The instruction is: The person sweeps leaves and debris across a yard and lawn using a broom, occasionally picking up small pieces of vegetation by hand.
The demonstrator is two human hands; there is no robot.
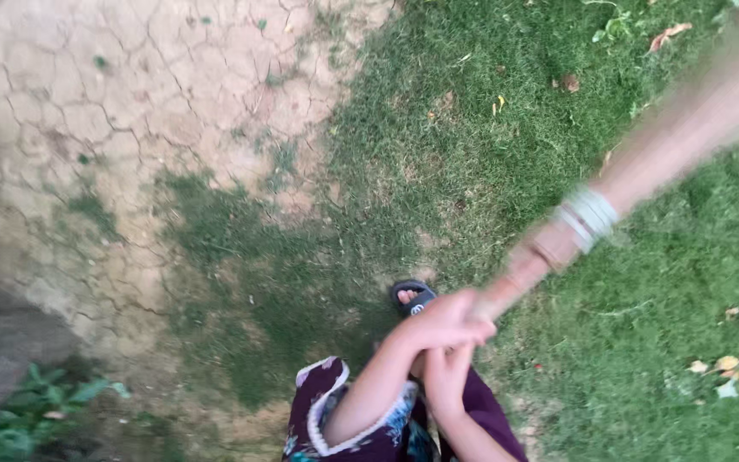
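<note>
Step in hand: gripping and swinging a long, pale brown wooden handle [643,162], bound partway along with whitish wrapped bands [590,218]; the handle is motion-blurred, so it appears to be mid-stroke. The handle runs from both hands up and away to the upper right edge of the view, above green grass [472,154]; its working end lies out of view. The left hand [442,321] sits uppermost at the handle's near end, fingers closed round it; the right hand [446,376] lies just below, touching the left, fingers curled, apparently on the same handle, though the contact is partly hidden. A dark sandal with foot [410,297] stands just left of the hands; cracked dry earth [113,111] lies well left of the handle. Judgement: the next move calls for a firm two-handed hold and a stroke path kept away from the foot.
</note>
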